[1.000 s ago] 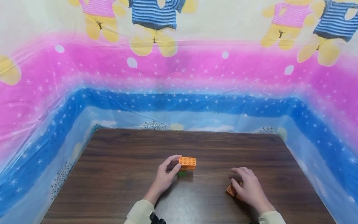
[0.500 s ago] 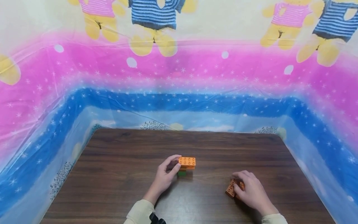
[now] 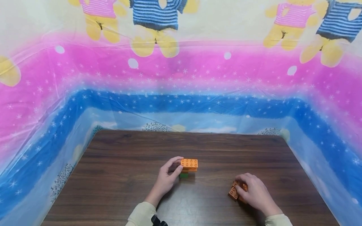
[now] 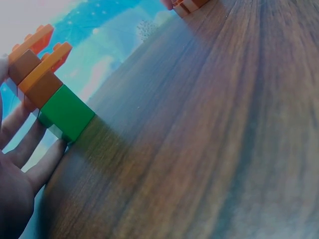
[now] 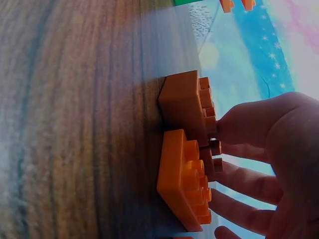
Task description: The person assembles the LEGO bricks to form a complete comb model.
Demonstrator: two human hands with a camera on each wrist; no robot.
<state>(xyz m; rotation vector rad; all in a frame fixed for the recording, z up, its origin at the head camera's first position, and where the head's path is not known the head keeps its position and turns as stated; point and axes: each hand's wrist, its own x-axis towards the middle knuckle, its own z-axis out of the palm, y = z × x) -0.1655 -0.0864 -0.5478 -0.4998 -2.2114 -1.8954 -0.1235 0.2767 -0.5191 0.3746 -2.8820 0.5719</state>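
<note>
My left hand (image 3: pixel 166 178) grips a small stack by its left side. In the left wrist view, a green brick (image 4: pixel 67 113) stands on the table at its foot. Above it alternate brown bricks (image 4: pixel 44 89) and thin orange bricks, one orange brick (image 3: pixel 189 163) forming the top with its studs up. To the right, my right hand (image 3: pixel 255 192) reaches down over loose bricks, its thumb and fingers curled at a brown brick (image 5: pixel 210 163). Another brown brick (image 5: pixel 182 107) lies against that one, below the thumb. A flat orange brick (image 5: pixel 175 181) sits beside them, partly under the hand.
The dark wood-grain table (image 3: pixel 135 147) carries both brick groups. A printed cloth (image 3: pixel 181 72) in pink, blue and cream with bear figures hangs behind the table and along its sides. A black strap (image 3: pixel 158 220) shows at the left sleeve.
My right hand has shifted slightly right and its fingers have drawn in on the brown bricks, uncovering more of them. My left hand and the stack stay where they were.
</note>
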